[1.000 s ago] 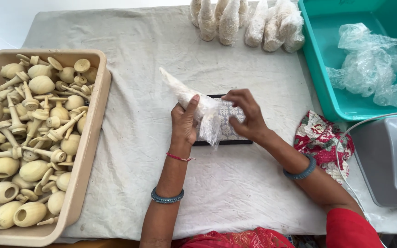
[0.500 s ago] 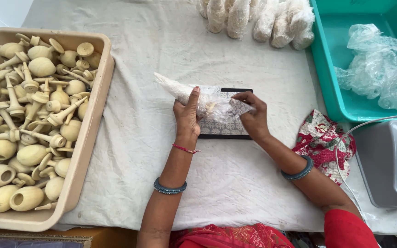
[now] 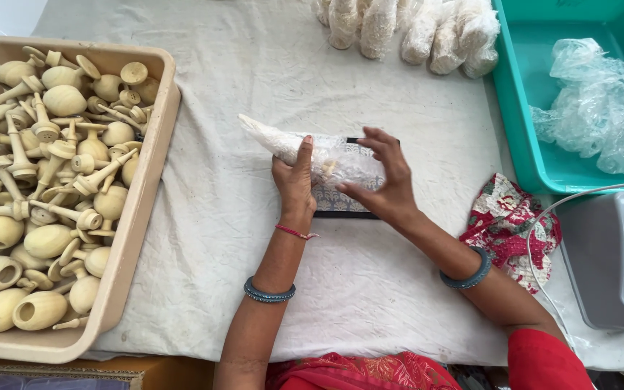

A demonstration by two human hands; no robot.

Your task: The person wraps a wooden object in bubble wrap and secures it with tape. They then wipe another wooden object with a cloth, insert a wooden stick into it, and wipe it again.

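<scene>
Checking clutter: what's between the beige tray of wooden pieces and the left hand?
Head view: only bare, wrinkled white cloth between the beige tray and the left hand.

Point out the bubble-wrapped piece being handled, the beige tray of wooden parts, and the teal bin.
bubble-wrapped piece (image 3: 283, 142), head view, on its bare left end beyond the hands.
beige tray (image 3: 144, 189), head view, on its right rim.
teal bin (image 3: 521, 108), head view, on its left wall.

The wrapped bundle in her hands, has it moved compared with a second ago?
Yes. The wrapped bundle was lifted above the dark tray; now it lies lower and flatter across the tray's top edge.
</scene>
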